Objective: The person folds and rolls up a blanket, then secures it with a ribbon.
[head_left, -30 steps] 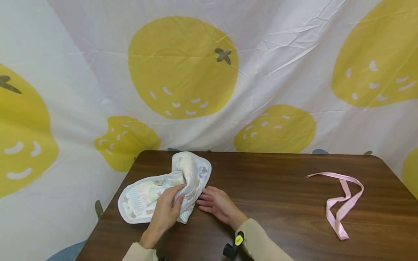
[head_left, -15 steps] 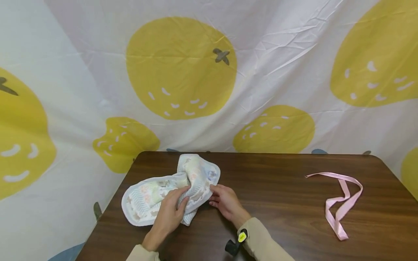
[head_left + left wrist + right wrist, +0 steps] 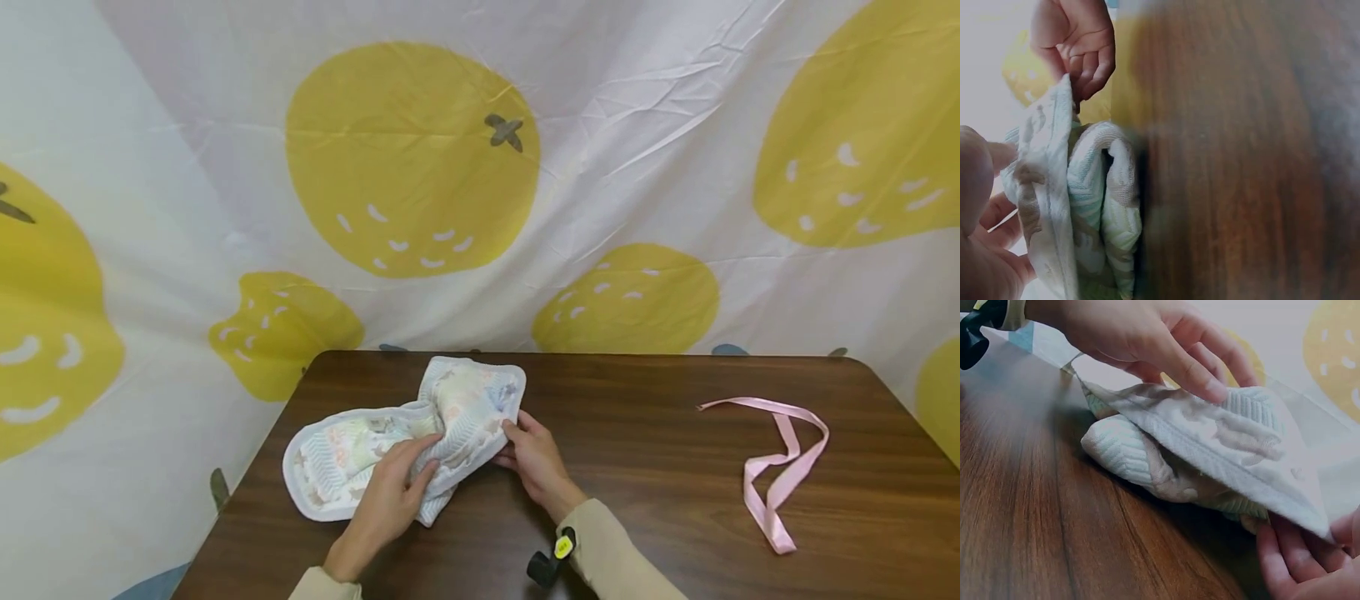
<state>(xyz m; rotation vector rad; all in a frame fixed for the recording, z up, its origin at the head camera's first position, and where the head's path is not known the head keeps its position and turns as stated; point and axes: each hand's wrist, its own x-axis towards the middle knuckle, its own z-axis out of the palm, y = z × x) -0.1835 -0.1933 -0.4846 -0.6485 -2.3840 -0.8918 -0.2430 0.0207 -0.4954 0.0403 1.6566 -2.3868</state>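
A white cloth with a pastel print, rounded ends and a stitched border (image 3: 337,458) lies at the left of the table, its right part folded up over itself. My left hand (image 3: 384,492) rests on the middle of it, thumb and fingers spread and loose along the fold. At the right edge my right hand (image 3: 542,467) pinches the border, thumb on top and fingers beneath. In the right wrist view that edge of the cloth (image 3: 1210,447) is lifted, with rolled layers under it. The left wrist view shows the right hand (image 3: 1085,44) at the raised corner.
A pink ribbon (image 3: 780,537) lies loosely looped on the right of the brown wooden table (image 3: 637,450). Behind the table hangs a white curtain with yellow fruit prints (image 3: 420,167). A black wrist camera (image 3: 543,568) sits on the right sleeve.
My right hand has taken the cloth's right edge and drawn it to the right, spreading the folded part. My left hand has shifted slightly right and its fingers have loosened.
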